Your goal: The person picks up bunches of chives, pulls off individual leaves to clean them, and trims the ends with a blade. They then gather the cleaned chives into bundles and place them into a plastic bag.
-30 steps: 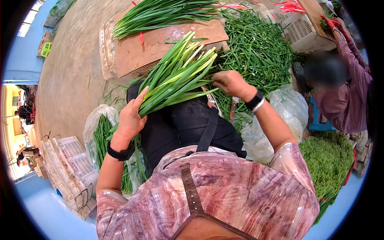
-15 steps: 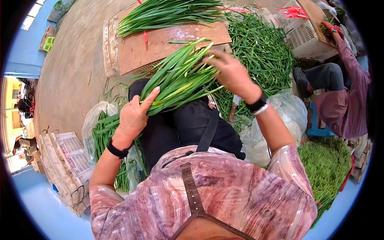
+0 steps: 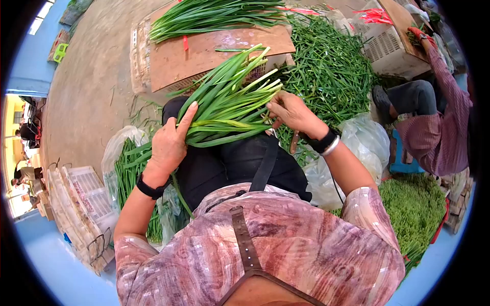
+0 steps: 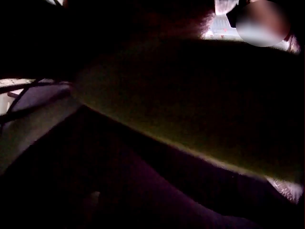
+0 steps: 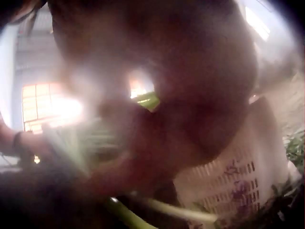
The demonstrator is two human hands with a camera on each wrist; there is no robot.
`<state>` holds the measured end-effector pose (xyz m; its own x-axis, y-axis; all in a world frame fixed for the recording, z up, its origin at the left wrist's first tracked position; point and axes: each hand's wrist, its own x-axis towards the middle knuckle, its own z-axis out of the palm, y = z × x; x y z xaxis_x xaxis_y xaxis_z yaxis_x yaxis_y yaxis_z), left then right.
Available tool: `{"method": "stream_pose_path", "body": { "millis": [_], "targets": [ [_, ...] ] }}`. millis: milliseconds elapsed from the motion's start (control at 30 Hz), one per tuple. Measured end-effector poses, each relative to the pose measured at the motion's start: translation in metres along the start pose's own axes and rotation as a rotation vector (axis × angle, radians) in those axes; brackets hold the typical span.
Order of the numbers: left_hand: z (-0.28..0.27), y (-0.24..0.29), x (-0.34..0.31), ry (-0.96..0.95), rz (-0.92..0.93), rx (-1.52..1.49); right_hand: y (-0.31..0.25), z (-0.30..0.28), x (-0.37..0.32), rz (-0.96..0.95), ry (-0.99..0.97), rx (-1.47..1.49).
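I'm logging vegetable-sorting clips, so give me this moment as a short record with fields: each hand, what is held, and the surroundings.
left hand: grips the bunch of green stalks over the lap
right hand: pinches stalks at the bunch's right side
ahead: wooden board with a second bunch lying on it
right side: loose heap of greens; another person beyond it
left side: plastic bag holding more greens

Stalks (image 3: 224, 109) lie across the lap between left hand (image 3: 166, 148) and right hand (image 3: 292, 113); ahead, a board (image 3: 214, 51) tops a crate (image 3: 137, 58), loose greens (image 3: 332, 66) heaped at its right.
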<state>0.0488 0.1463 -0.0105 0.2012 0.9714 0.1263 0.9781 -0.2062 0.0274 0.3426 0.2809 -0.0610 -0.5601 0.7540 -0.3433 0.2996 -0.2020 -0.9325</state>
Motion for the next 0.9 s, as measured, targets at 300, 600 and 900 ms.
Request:
{"method": "stream_pose_path", "body": {
  "millis": [300,600,900],
  "targets": [
    [-0.006,0.002,-0.001,-0.033,-0.005,-0.036,0.033,0.029,0.027,0.071,0.199,0.224],
    [-0.006,-0.005,-0.002,0.008,-0.048,-0.282,-0.053,-0.006,-0.048,-0.5,0.393,0.533],
    [-0.001,-0.005,-0.005,0.005,-0.071,-0.169,0.012,-0.156,-0.04,-0.59,0.928,0.449]
  ]
}}
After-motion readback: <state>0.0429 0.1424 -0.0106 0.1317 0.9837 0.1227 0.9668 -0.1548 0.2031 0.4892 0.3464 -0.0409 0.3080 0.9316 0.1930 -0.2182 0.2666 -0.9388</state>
